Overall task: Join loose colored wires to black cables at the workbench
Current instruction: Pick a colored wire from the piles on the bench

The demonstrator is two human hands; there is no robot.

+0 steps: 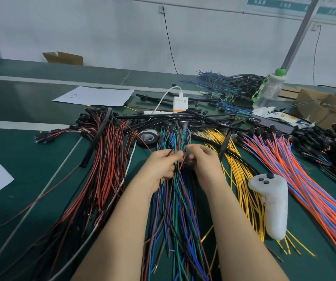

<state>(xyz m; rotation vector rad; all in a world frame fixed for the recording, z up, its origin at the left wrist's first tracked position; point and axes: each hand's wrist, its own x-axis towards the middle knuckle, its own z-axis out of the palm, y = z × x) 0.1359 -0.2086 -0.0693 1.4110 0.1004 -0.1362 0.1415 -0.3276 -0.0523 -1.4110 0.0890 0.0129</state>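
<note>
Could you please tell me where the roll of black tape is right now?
In the head view, the roll of black tape lies just left of centre, between the red-and-black wires and the blue-green bundle, beyond the left hand.

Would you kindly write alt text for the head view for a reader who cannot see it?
The left hand and right hand pinch strands in a blue-green wire bundle on a green workbench. Alongside lie red-black wires, yellow wires, orange-blue wires and a white controller.

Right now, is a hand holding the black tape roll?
No: the tape roll lies on the bench while the left hand and right hand hold green and blue wires.
</note>
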